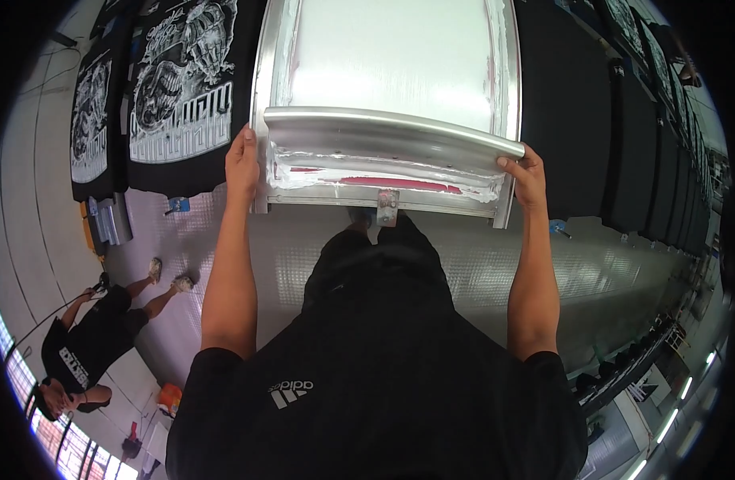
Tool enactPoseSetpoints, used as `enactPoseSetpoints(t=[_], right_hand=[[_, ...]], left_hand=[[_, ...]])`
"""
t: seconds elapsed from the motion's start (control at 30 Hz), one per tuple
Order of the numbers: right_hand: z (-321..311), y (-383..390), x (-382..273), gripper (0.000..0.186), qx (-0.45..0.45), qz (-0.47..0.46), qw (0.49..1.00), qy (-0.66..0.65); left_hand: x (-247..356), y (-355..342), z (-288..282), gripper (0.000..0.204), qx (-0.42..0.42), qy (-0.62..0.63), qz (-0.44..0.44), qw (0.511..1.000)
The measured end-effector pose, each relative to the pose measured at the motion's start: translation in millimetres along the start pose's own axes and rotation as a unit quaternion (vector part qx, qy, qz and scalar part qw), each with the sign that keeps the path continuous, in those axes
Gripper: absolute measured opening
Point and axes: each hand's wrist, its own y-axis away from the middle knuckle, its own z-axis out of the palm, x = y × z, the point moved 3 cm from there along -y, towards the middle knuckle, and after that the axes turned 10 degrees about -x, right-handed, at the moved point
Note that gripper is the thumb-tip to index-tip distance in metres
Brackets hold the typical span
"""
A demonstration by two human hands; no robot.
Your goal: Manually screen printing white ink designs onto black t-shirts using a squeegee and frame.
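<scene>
The rounded silver metal bar (393,130), probably stiff, best held by 2 ends, is pinched by the right hand (530,178); beside the silver metal frame (264,72), the left hand (241,166)'s grip cannot be told.

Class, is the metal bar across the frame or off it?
Across: the metal bar spans the frame side to side, the right hand gripping one end. Whether it touches below, cannot tell.

Right hand (531,179) apparently grips 1 bar (383,122).

Silver metal bar (391,126) — slightly aslant, right end nearer — across the near part of a white-smeared, metal-framed screen (391,64)
</scene>
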Motion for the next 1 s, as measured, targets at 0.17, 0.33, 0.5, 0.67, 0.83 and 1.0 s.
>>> enactPoseSetpoints(t=[0.17, 0.33, 0.5, 0.67, 0.83, 1.0], right_hand=[[4, -3, -10, 0.031, -0.015, 0.059, 0.998, 0.034], [37, 27, -62, 0.025, -0.072, 0.021, 0.870, 0.487], [78, 35, -77, 0.028, -0.077, -0.045, 0.815, 0.573], [36, -47, -111, 0.027, -0.104, 0.003, 0.817, 0.567], [2, -199, -161, 0.027, -0.066, -0.072, 0.773, 0.627], [-22, -331, -167, 0.025, 0.010, -0.175, 0.719, 0.673]], left_hand=[[12, 1, 1, 0.051, -0.007, -0.144, 0.009, 0.990], [101, 48, 9, 0.042, -0.036, -0.342, 0.294, 0.892], [148, 41, 62, 0.027, -0.318, -0.606, 0.211, 0.698], [202, -31, 73, 0.026, -0.272, -0.557, 0.227, 0.751], [239, -166, 104, 0.037, -0.180, -0.534, 0.278, 0.778], [250, -293, 135, 0.037, -0.105, -0.528, 0.346, 0.768]])
